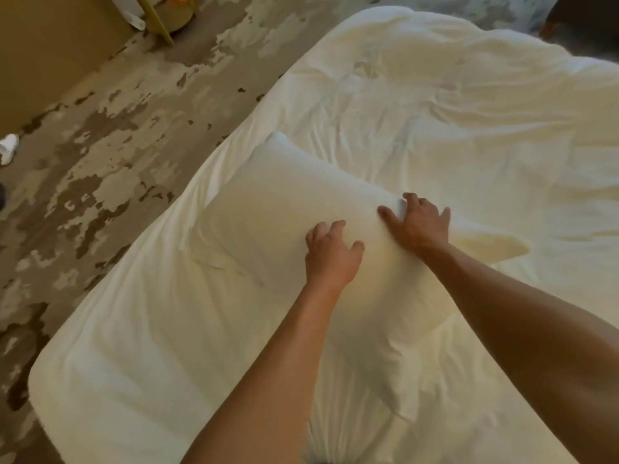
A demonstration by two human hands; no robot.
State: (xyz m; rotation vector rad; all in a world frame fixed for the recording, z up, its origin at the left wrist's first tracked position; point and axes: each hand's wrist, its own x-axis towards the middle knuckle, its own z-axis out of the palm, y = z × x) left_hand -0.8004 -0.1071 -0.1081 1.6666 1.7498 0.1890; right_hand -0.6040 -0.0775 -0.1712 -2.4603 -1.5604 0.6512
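A white pillow lies on a bed covered with a rumpled white sheet. My left hand rests on the pillow's near right part, fingers bent and spread, pressing into the fabric. My right hand lies on the pillow's right edge with fingers spread, the fingertips sinking into the white cloth. Both forearms reach in from the bottom of the view. I cannot tell whether either hand pinches any fabric.
The bed's near left corner borders a mottled brown and beige carpet. A white object lies on the floor at the far left. Yellow and white items stand at the top left by a tan wall.
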